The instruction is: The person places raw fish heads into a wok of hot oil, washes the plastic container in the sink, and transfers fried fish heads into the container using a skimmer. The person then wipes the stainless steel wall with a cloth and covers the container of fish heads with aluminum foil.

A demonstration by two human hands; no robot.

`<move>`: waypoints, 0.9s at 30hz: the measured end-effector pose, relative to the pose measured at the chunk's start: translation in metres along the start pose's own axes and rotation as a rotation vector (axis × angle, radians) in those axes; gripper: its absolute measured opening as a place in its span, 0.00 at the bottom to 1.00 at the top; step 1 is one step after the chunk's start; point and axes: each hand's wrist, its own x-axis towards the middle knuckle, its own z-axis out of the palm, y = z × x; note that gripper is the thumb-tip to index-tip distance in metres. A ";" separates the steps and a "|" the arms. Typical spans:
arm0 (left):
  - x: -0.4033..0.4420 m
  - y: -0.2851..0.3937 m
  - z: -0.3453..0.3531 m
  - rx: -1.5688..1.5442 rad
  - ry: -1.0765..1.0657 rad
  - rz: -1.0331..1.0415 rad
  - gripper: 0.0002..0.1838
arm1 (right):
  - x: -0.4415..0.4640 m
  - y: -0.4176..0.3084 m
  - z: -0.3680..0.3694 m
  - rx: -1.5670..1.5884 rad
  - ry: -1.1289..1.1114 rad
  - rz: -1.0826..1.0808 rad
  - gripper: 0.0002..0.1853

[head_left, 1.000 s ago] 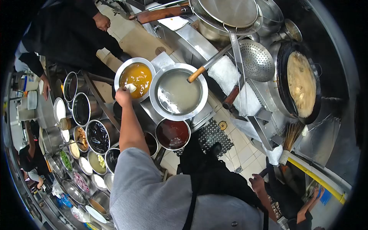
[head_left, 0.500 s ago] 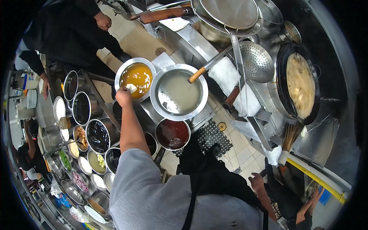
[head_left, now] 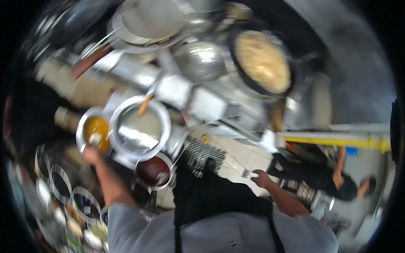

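Note:
Blur runs through the whole picture. My left hand [head_left: 90, 154] is closed on a small white piece [head_left: 96, 138] at the near edge of a metal bowl of orange liquid [head_left: 99, 125]. What the piece is, I cannot make out. Touching or nearly touching that bowl is a larger metal bowl [head_left: 165, 113] of cloudy liquid, with a wooden handle [head_left: 145, 104] over its rim. Below it sits a pot of dark red sauce [head_left: 153, 172]. Out to the right, my right hand [head_left: 261, 178] hangs over the tiled floor; its fingers are too smeared to read.
A dark wok [head_left: 262, 62] of foaming, pale brown contents stands at the upper right. Sieves [head_left: 148, 20] and a perforated ladle [head_left: 201, 61] lie near it. Several food containers fill the lower left. A co-worker in dark clothes [head_left: 333, 175] is at the right.
The view has swung round, shifting the bowls left and down and the wok left, with heavy blur. My left hand still holds the white piece by the orange liquid. More of my right arm shows.

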 end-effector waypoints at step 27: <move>-0.015 0.002 -0.016 -0.151 0.120 -0.020 0.12 | -0.013 -0.004 0.000 -0.109 -0.181 0.110 0.28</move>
